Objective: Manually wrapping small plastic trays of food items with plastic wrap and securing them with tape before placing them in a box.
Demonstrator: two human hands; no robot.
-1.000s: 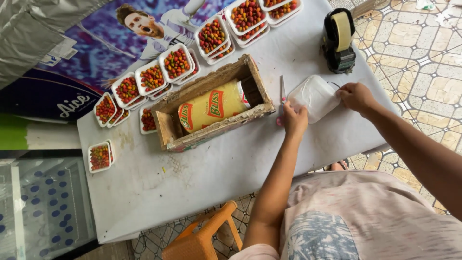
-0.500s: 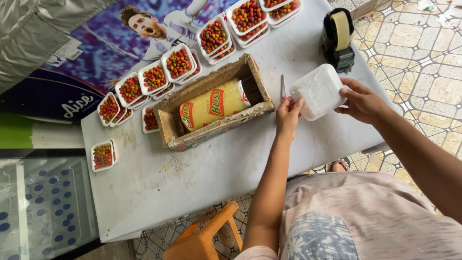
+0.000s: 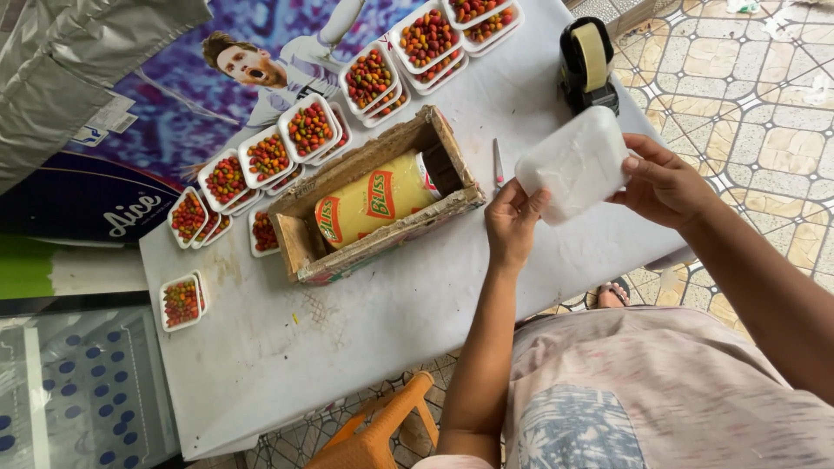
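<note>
left hand: fingers up, pinching | right hand: fingers curled, gripping

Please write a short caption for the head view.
Both hands, left hand and right hand, hold a white tray above the table.

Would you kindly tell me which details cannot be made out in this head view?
- White tray: held by left hand and right hand; only its underside shows, so any contents are hidden.
- Wooden box: the yellow roll hides its floor.
- Orange stool: cut off by the bottom edge.
- Filled trays: pieces too small to identify.
</note>
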